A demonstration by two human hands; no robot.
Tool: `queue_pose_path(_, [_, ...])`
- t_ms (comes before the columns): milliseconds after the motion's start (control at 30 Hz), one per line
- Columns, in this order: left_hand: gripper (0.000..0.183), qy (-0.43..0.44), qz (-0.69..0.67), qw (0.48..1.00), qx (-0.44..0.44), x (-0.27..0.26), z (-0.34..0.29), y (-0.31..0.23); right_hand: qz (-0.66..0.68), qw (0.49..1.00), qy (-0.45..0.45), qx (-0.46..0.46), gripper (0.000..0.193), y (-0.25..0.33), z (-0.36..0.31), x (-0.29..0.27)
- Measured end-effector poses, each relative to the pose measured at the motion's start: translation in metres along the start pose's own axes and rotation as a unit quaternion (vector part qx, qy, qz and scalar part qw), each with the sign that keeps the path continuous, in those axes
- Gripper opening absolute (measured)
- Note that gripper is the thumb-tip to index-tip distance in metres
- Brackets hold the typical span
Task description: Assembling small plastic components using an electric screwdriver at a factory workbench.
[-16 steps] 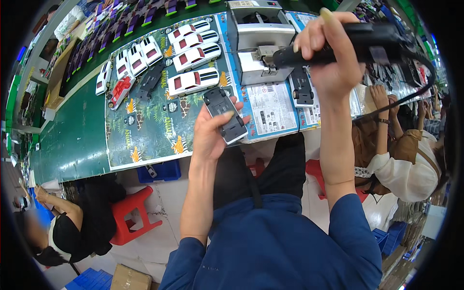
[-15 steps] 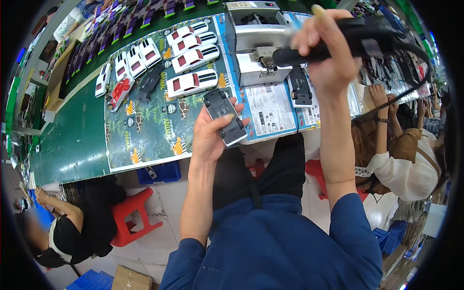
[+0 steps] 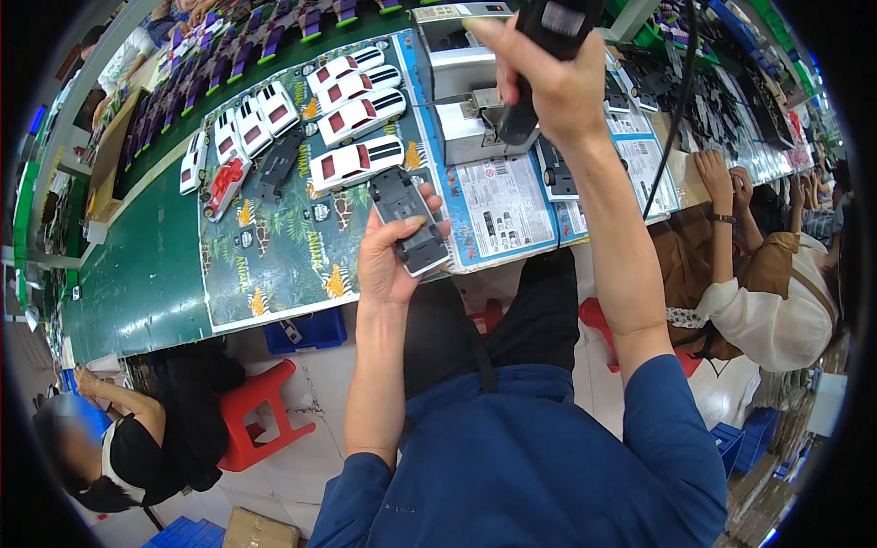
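- One toy car (image 3: 420,245) is in the left hand (image 3: 388,260), held over the near edge of a green bench (image 3: 137,292), wheels up and dark underside toward the person — apparently to keep that face in plain view.
- The left thumb presses across the underside while fingers wrap the far side, a firm-looking grasp; the forearm rises almost straight from below.
- The right hand (image 3: 553,87) is clenched around a black corded tool (image 3: 554,27), one digit stretched out leftward, the forearm reaching up and to the left.
- The tool's nose slants down at a silver metal box (image 3: 475,137); whether they touch cannot be told. Its cord (image 3: 678,119) hangs to the right of the arm, seemingly kept off the work.
- White toy cars (image 3: 358,163) stand on their wheels in slanting rows on a patterned mat (image 3: 274,283) — probably grouped for tidiness.
- An upturned car (image 3: 555,169) lies beside the box, partly hidden by the right forearm.
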State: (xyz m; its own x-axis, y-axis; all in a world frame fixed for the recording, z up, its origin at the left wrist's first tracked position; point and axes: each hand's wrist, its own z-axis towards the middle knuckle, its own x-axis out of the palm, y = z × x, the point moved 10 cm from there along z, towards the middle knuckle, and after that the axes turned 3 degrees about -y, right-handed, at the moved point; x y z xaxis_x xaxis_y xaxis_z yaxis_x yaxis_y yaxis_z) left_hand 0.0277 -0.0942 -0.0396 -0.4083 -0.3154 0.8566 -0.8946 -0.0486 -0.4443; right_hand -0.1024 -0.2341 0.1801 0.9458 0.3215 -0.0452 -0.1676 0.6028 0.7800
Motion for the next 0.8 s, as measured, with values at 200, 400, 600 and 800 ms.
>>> queue_pose_path(200, [0.057,-0.002,0.055,0.998,0.028,0.01,0.0,0.001,0.318,0.943,-0.017,0.102,0.013,0.019,-0.051,-0.001])
queue_pose_path(400, [0.055,-0.027,0.029,0.999,0.037,0.001,0.004,-0.003,0.357,0.929,0.027,0.098,0.015,0.036,-0.084,0.036])
queue_pose_path(600, [0.054,-0.016,0.019,0.999,0.032,-0.001,0.009,0.0,0.324,0.939,0.022,0.111,0.014,0.03,-0.086,0.044])
queue_pose_path(800, [0.052,-0.02,0.017,1.0,0.009,-0.007,0.014,0.001,0.305,0.944,0.034,0.122,0.015,0.022,-0.088,0.06])
